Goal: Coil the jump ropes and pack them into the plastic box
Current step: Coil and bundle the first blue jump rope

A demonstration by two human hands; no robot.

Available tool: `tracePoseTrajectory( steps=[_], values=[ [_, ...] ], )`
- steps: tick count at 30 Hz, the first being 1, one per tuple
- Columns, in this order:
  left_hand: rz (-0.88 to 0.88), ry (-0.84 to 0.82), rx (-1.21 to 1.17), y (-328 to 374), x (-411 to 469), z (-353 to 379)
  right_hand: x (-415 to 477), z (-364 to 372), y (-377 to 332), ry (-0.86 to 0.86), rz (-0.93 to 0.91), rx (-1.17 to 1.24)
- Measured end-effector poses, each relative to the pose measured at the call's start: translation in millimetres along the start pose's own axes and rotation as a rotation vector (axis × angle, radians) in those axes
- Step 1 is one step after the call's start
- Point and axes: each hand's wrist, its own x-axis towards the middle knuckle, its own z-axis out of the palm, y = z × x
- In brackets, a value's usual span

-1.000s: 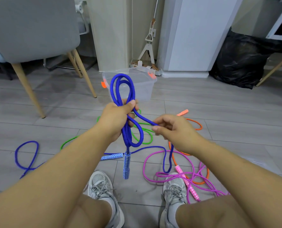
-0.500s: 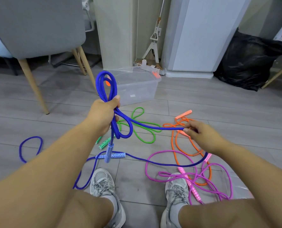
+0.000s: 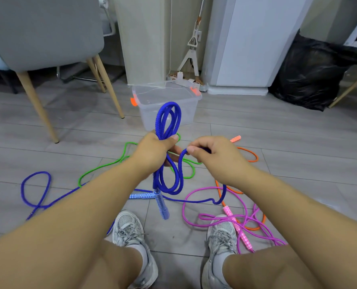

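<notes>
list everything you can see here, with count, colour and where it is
blue jump rope: 1, blue, partly coiled and held up, rest trailing on floor
green jump rope: 1, green, floor centre
orange jump rope: 1, orange, floor right
pink jump rope: 1, pink, floor lower right
plastic box: 1, clear with orange latches, floor ahead
chair: 1, grey with wooden legs, back left
bag: 1, black, back right
shoes: 2, grey, bottom centre
left hand: 1, grips the blue coils
right hand: 1, pinches the blue rope beside it
</notes>
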Motion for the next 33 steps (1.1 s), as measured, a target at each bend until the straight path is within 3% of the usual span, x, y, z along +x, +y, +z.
tracePoseTrajectory(
  steps=[8,17,24,29,33],
  values=[
    [-0.062,0.022,-0.128,-1,-6,20,9,9,2,0.124,0.043,0.005],
    [-0.049,0.057,-0.093,-3,-4,12,3,-10,23,0.067,0.087,0.010],
    [-0.019,0.118,-0.180,1,1,-13,-12,-50,65,0.094,0.161,-0.042],
    [0.029,0.185,-0.120,1,4,-23,-15,-60,78,0.131,0.170,-0.036],
    [0.006,0.074,-0.102,-1,2,-23,-9,-50,70,0.241,0.109,0.119]
  ],
)
